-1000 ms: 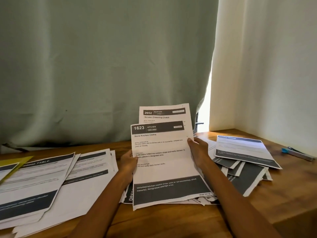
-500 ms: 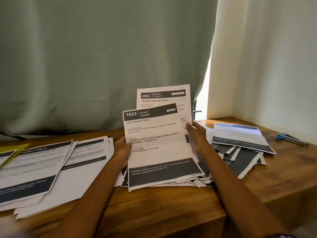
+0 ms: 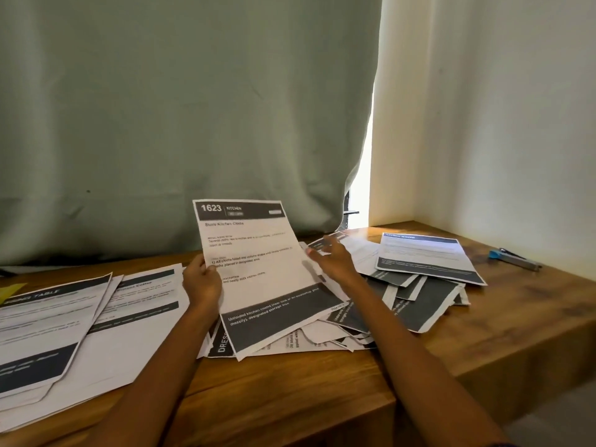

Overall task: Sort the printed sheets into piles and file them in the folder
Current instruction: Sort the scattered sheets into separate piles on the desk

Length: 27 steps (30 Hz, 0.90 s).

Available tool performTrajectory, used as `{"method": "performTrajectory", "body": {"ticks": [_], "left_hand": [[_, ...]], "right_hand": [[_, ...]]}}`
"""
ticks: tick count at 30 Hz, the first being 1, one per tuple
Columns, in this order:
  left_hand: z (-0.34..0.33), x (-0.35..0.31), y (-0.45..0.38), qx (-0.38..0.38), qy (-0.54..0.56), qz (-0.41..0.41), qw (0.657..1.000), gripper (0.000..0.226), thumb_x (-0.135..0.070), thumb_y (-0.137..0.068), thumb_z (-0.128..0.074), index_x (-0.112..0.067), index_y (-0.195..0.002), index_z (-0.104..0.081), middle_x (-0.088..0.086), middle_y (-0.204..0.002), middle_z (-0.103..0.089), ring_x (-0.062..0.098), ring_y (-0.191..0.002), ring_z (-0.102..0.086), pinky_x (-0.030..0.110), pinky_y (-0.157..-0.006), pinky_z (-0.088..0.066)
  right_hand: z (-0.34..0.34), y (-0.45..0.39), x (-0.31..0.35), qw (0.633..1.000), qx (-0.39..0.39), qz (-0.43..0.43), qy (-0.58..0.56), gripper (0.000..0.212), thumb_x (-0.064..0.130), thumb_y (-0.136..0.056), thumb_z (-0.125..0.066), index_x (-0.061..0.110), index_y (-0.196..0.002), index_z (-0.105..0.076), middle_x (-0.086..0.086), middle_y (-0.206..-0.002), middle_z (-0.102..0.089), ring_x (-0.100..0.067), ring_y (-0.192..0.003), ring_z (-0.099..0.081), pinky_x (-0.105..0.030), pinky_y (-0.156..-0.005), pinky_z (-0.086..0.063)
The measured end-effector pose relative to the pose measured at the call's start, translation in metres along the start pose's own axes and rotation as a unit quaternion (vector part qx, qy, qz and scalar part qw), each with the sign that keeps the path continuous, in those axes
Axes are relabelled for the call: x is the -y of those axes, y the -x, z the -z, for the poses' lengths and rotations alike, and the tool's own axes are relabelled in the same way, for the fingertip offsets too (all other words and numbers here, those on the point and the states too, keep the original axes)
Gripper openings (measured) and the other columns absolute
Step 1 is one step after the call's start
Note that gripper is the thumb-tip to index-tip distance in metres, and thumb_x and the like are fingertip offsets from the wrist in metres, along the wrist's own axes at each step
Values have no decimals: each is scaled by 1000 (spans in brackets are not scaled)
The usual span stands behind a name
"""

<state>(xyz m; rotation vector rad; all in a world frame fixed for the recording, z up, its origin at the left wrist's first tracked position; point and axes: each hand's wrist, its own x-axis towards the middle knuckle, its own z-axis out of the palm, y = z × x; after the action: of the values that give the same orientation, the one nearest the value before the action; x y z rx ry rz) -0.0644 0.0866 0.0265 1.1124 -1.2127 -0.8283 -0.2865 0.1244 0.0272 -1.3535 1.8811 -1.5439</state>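
- Spreading across the wooden table [image 3: 503, 321], your printed sheets lie in groups: a left pile [image 3: 64, 321], and a loose heap [image 3: 416, 301] at centre-right, topped by a blue-headed sheet [image 3: 425, 258].
- Your left hand [image 3: 201, 282] pinches sheet 1623 [image 3: 258, 269] by its left edge, raised and tilted over the heap.
- Your right hand [image 3: 332, 261] hovers just beside that sheet's right edge, fingers spread and blurred.
- A blue-tipped tool [image 3: 512, 258] lies far right.
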Motion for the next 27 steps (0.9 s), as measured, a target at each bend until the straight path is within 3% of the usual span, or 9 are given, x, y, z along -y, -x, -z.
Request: {"method": "performTrajectory", "body": {"ticks": [5, 9, 13, 15, 18, 20, 23, 25, 27], "left_hand": [[-3, -8, 11, 9, 83, 28, 996, 29, -3, -97, -42, -6, -124, -53, 12, -128, -55, 32, -114, -55, 36, -83, -48], [-24, 1, 26, 91, -47, -86, 991, 26, -4, -95, -47, -1, -120, -53, 11, -120, -59, 28, -108, -58, 33, -77, -48], [-81, -1, 61, 229, -136, -190, 945, 33, -5, -93, -52, -4, -125, -49, 13, -125, -59, 30, -115, -57, 33, -86, -47], [-120, -5, 89, 315, -157, -220, 910, 42, -6, -91, -55, -11, -131, -42, 8, -131, -55, 26, -121, -53, 31, -89, -45], [-174, -16, 126, 438, -176, -248, 846, 55, -19, -89, -58, -20, -138, -31, 3, -140, -48, 24, -128, -45, 47, -106, -37], [-207, -23, 144, 495, -210, -254, 804, 64, -29, -90, -58, -23, -143, -23, 2, -147, -39, 23, -135, -36, 51, -112, -25], [-248, -29, 162, 518, -378, -327, 694, 79, -53, -90, -48, -27, -149, -2, 0, -157, -12, 27, -145, -9, 65, -110, 2], [-270, -30, 167, 528, -429, -352, 643, 82, -63, -88, -37, -29, -150, 4, -1, -158, 0, 29, -145, 6, 66, -106, 12], [-287, -32, 168, 538, -444, -372, 612, 82, -70, -85, -32, -32, -149, 4, -2, -158, 5, 29, -144, 12, 66, -106, 15]], "right_hand": [[9, 15, 2, 1000, 16, 9, -14, 43, 21, -87, -66, 9, -126, -52, -9, -128, -58, -26, -114, -56, -36, -97, -47], [51, 25, 4, 998, -51, 27, 12, 37, 13, -86, -64, 8, -123, -56, -11, -125, -59, -28, -113, -56, -39, -98, -46], [130, 35, -7, 989, -126, 7, 72, 40, 14, -88, -61, 7, -126, -53, -12, -134, -51, -28, -119, -50, -32, -97, -40], [173, 41, -25, 984, -138, -21, 108, 41, 15, -89, -60, 8, -128, -51, -11, -135, -50, -27, -121, -49, -32, -97, -39], [230, 50, -60, 964, -143, -50, 218, 38, 15, -87, -59, 10, -125, -54, -10, -129, -55, -27, -119, -52, -31, -91, -40], [260, 57, -83, 910, -152, -89, 375, 39, 19, -92, -54, 11, -130, -48, -10, -132, -53, -27, -120, -50, -33, -99, -37], [279, 65, -108, 838, -135, -120, 516, 40, 23, -95, -50, 9, -131, -43, -12, -132, -51, -27, -120, -49, -38, -103, -38], [277, 60, -119, 850, -81, -141, 501, 39, 31, -96, -46, 8, -128, -47, -13, -130, -54, -28, -118, -51, -41, -102, -39], [274, 51, -130, 868, -36, -185, 458, 55, 52, -93, -44, 8, -125, -51, -14, -131, -54, -30, -120, -50, -47, -106, -34]]}}
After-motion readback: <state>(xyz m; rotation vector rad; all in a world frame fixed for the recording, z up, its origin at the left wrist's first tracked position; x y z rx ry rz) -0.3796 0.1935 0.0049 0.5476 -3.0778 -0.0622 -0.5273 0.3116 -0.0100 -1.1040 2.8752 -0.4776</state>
